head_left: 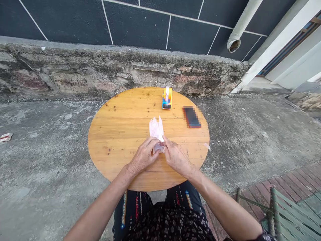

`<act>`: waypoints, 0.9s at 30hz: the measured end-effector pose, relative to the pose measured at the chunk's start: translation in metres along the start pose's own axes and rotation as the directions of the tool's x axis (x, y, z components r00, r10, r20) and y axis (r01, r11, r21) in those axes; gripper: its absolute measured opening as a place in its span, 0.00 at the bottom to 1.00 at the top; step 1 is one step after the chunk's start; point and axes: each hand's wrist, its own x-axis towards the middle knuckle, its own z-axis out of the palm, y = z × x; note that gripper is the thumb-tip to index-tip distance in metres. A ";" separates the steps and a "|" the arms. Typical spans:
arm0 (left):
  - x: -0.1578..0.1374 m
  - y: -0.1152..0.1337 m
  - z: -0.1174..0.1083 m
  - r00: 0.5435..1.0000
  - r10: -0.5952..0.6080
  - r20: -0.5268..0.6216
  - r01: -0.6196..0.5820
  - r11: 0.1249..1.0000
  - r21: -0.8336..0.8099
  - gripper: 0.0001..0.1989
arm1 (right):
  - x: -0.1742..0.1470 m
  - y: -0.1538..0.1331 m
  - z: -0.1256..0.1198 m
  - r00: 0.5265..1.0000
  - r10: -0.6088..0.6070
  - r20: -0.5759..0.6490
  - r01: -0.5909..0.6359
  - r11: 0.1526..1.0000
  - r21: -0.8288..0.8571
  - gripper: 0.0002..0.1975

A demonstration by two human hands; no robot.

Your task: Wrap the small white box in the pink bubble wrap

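Observation:
A thin, translucent pale-pink plastic piece (pixel 156 129), like a small bag or glove, lies on the round wooden table (pixel 120 134). My left hand (pixel 142 157) and my right hand (pixel 177 157) meet at its near end, and the fingertips of both pinch it there. Its far end lies flat on the wood. Farther back stand a yellow and blue tape dispenser (pixel 167 98) and a dark phone (pixel 191 116), both untouched.
A strip of tape (pixel 207 146) hangs off the table's right edge. Rough concrete ground surrounds the table, with a low stone wall (pixel 100 72) behind it. A green metal chair (pixel 283 211) stands at the lower right, and a drain pipe (pixel 238 30) ends above the wall.

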 end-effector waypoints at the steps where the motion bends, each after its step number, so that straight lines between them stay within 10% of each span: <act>1: 0.001 0.001 -0.001 1.000 0.004 0.012 -0.004 1.000 -0.008 0.14 | -0.001 -0.001 0.001 1.000 0.004 0.010 -0.004 0.999 -0.044 0.30; 27: 0.003 0.008 0.005 0.984 -0.172 -0.051 0.165 0.978 -0.129 0.10 | 0.007 0.014 0.016 0.995 -0.014 -0.100 0.032 0.985 0.172 0.29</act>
